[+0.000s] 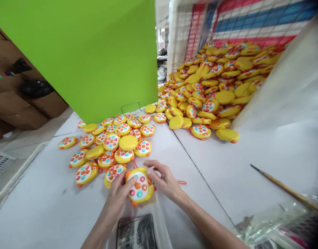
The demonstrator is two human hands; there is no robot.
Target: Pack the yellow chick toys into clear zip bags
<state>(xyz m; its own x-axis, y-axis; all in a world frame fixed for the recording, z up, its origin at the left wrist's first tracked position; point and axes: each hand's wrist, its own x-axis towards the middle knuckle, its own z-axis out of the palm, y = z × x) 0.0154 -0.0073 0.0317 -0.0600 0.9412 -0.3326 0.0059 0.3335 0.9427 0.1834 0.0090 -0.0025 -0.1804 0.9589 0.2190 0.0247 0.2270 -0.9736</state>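
Note:
A yellow turtle-shaped piece (139, 186) with a white, colour-dotted face is held up near the table's front. My left hand (120, 188) grips its left edge, the thumb lying on the dotted face. At its upper right edge, the bent fingers of my right hand (162, 178) are pressed against the piece. Several similar pieces (111, 141) lie in a loose group just beyond my hands, some dotted side up and some plain yellow side up. Below the held piece is a clear plastic bag (159, 221) with a black printed panel (135, 232).
A tipped white basket (175, 41) at the upper right spills a large heap of yellow pieces (200, 86). A green panel (96, 52) stands behind the group. A thin brush (283, 186) and plastic bags (273, 221) lie at the right.

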